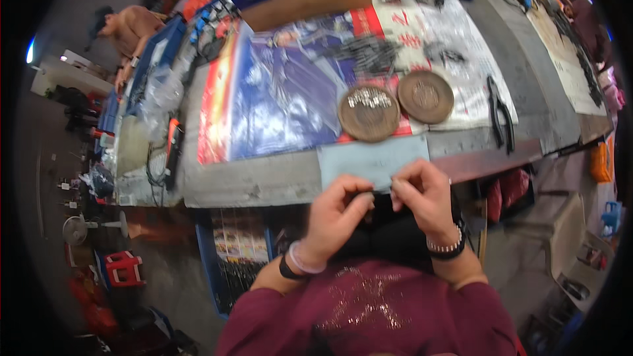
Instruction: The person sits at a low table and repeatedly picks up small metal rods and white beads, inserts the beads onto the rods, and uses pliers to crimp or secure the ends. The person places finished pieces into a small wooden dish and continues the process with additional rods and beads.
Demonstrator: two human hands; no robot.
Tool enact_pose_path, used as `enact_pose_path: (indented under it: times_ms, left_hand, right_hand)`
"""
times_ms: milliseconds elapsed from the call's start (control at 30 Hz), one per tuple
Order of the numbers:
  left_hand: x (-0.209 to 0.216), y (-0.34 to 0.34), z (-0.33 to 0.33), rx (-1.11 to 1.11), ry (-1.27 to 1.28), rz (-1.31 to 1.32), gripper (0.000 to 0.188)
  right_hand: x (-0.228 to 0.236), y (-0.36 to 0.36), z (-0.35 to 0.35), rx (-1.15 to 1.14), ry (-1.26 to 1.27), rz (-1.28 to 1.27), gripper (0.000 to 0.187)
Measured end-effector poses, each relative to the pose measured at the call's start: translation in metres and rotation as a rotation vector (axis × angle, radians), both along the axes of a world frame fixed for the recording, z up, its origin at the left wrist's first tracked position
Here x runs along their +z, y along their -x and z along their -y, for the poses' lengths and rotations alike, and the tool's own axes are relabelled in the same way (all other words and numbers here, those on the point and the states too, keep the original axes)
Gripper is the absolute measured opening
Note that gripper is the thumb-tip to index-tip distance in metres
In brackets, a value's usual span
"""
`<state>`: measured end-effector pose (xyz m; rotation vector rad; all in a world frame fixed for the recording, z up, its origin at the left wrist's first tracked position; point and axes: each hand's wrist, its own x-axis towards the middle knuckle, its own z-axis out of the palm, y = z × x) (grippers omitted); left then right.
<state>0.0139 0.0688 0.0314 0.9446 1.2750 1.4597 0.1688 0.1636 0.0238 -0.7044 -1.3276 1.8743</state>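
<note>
My left hand (pixel 337 216) and my right hand (pixel 423 199) are close together at the table's front edge, each with thumb and fingertips pinched. Whatever they hold is too small and blurred to name. Just beyond them a pale blue-grey sheet (pixel 369 157) lies on the table. Behind it stand two round brown dishes side by side. The left dish (pixel 368 128) has many small silvery pieces at its far side; the right dish (pixel 438 109) holds small pieces that I cannot make out. To the right lie pliers (pixel 499 115) with dark handles.
A glossy blue and red poster (pixel 264 135) covers the table's middle, with a pile of thin dark pieces (pixel 370 53) on it. A cardboard box (pixel 316 3) stands at the back. An orange-black tool (pixel 173 148) lies at left. Another person (pixel 135 26) works at far left.
</note>
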Motion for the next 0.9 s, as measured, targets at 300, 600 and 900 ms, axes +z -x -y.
enact_pose_path:
  times_ms: [300, 600, 900]
  left_hand:
    - [-0.011, 0.000, 0.002, 0.096, -0.034, 0.267, 0.019]
    - [-0.011, 0.004, 0.017, 0.125, -0.063, -0.079, 0.018]
    - [-0.019, -0.002, 0.032, 0.071, 0.010, -0.284, 0.012]
  right_hand:
    - [-0.012, 0.011, -0.002, 0.066, 0.038, -0.099, 0.014]
    - [-0.006, 0.017, -0.001, 0.234, -0.029, -0.041, 0.012]
    - [0.018, 0.001, -0.048, 0.345, -0.378, 0.372, 0.014]
